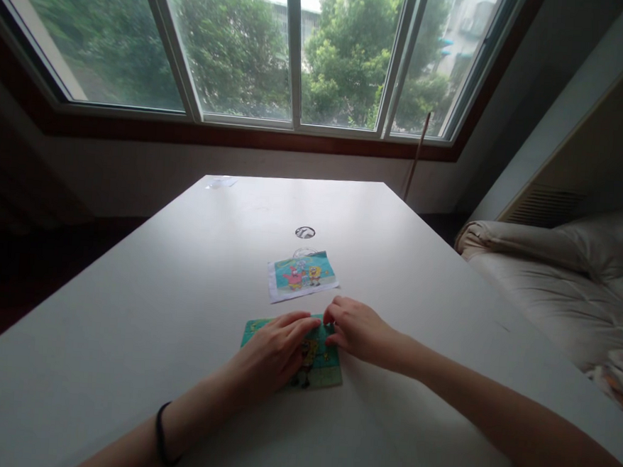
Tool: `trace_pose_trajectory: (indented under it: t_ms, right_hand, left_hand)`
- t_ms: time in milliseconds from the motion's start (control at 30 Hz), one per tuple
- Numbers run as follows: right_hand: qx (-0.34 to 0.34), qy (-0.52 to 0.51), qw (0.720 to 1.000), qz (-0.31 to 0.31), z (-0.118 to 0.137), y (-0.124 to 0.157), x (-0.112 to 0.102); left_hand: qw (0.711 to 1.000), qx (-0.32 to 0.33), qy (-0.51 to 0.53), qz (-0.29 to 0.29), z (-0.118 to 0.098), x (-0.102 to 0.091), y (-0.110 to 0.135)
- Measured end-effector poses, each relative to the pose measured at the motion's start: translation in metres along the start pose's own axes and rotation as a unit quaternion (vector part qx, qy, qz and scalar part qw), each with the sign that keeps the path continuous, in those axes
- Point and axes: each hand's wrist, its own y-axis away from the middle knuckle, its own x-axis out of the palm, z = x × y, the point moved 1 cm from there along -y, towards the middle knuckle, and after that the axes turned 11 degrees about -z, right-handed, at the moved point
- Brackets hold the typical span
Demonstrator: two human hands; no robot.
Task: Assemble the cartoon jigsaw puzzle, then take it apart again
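A flat green cartoon picture (309, 376), board-like and possibly a jigsaw puzzle, lies on the white table near me. My left hand (282, 345) rests across its left and middle part, fingers stretched out flat and covering much of it. At its upper right corner is my right hand (355, 329), fingers bent toward the thumb and touching the picture. Whatever small thing may be between those fingertips is too small to make out. Just beyond both hands, a paper sheet (308, 276) printed with cartoon figures lies slightly turned.
The white table (179, 288) stretches toward the window. Behind the paper sheet are a clear round plastic-looking thing (304, 252) and a round table hole (305, 232). Clear plastic (220, 182) lies at the far left corner. A pale sofa (532, 284) stands on the right.
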Motion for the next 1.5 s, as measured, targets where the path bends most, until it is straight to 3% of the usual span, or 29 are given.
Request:
trace_pose_trajectory:
  t_ms: [367,867,1500]
  right_hand:
    - [0.007,-0.053,0.998,0.019,-0.004,-0.005,0.0]
    - [0.0,0.027,1.0,-0.002,0.004,0.004,-0.001]
    - [-0.027,0.007,1.0,-0.008,0.0,-0.001,-0.002]
  left_hand:
    - [1.0,0.001,0.008,-0.008,0.002,0.001,0.0]
    - [0.999,0.04,-0.019,0.017,0.0,0.001,-0.003]
    - [0.998,0.043,-0.036,0.029,0.002,0.0,-0.002]
